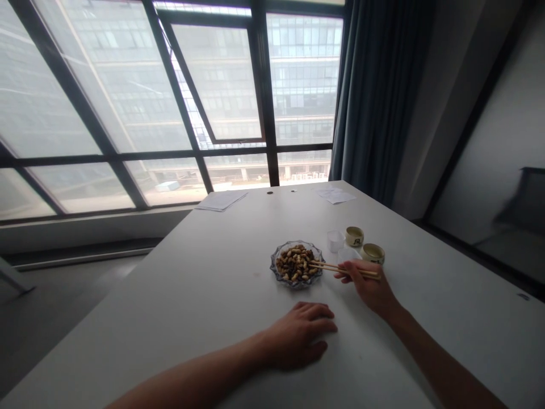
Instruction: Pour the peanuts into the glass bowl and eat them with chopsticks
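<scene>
2 chopsticks (330, 266) in right grip (371, 288), nuts (295, 262) leftward

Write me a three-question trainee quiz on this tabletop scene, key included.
1. Count: how many beige cups stand to the right of the glass dish?
2. Multiple choice: which hand holds the chopsticks? A) left B) right C) both
3. True or false: the left hand is touching the glass dish.

Key
1. Two.
2. B: the right hand holds them.
3. False: it lies apart from the dish, nearer the camera.
</scene>
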Demonstrator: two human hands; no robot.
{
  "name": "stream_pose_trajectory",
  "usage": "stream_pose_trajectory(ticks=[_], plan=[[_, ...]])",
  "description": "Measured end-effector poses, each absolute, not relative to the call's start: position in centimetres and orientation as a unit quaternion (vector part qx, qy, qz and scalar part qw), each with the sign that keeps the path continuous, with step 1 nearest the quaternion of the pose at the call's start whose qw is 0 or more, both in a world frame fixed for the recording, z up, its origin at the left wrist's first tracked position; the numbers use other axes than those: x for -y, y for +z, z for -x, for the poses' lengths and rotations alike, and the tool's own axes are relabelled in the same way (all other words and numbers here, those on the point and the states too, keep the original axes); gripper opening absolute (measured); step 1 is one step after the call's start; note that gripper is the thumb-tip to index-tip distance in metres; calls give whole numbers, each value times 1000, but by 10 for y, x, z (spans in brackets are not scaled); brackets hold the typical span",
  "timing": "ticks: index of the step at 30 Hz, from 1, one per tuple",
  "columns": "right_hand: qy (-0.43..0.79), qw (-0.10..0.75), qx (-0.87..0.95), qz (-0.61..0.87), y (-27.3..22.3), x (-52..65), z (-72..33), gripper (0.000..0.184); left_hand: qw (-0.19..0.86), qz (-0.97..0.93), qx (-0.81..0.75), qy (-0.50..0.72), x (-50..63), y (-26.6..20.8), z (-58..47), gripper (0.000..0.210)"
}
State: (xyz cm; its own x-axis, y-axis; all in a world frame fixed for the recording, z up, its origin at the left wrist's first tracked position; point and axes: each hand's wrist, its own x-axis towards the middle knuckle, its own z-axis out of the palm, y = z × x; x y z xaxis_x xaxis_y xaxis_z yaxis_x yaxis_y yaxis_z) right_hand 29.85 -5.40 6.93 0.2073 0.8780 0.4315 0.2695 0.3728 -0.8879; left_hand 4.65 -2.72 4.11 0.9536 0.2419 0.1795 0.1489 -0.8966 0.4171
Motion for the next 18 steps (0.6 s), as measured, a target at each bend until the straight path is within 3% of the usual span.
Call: stream_pose_trajectory(ticks=[10,18], plan=[[212,664,509,505,72,54,-305,52,206,-967,-99,114,27,42,-46,42],[-5,734,390,556,114,77,-363,50,210,-965,-102,118,27,40,-47,43]])
